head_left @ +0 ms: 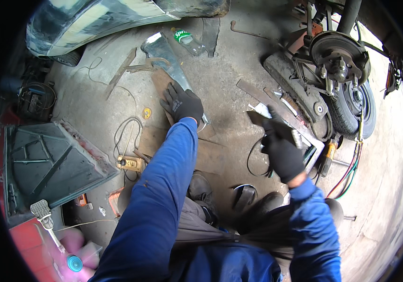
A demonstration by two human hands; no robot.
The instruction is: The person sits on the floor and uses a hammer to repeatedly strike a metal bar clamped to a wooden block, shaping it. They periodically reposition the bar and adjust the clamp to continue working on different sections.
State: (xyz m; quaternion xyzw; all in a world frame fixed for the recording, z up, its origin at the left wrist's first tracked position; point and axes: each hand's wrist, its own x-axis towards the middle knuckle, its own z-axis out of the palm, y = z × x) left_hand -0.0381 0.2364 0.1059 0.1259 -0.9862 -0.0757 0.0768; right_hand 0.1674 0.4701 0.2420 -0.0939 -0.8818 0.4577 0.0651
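Observation:
My left hand (182, 102), in a dark work glove, lies with fingers stretched over a long grey metal panel (165, 54) and a brown flat strip (162, 81) beside it. It presses on them from above and grips nothing. To the right, my right hand (281, 152), also gloved, is closed on a dark flat piece (283, 130) that I cannot name more closely, its index finger stretched along it. A brown board (211, 156) lies on the floor just in front of my shoes. Curved metal scrap (152, 65) rests by the panel's left edge.
An angle grinder (327, 157) lies at right near a wheel (352, 110) and brake drum (338, 58). Metal strips (262, 94) lie nearby. A plastic bottle (189, 42) is at the back. A yellow tool (131, 163), cables, a car door (56, 162) and a pink fan (77, 254) are left.

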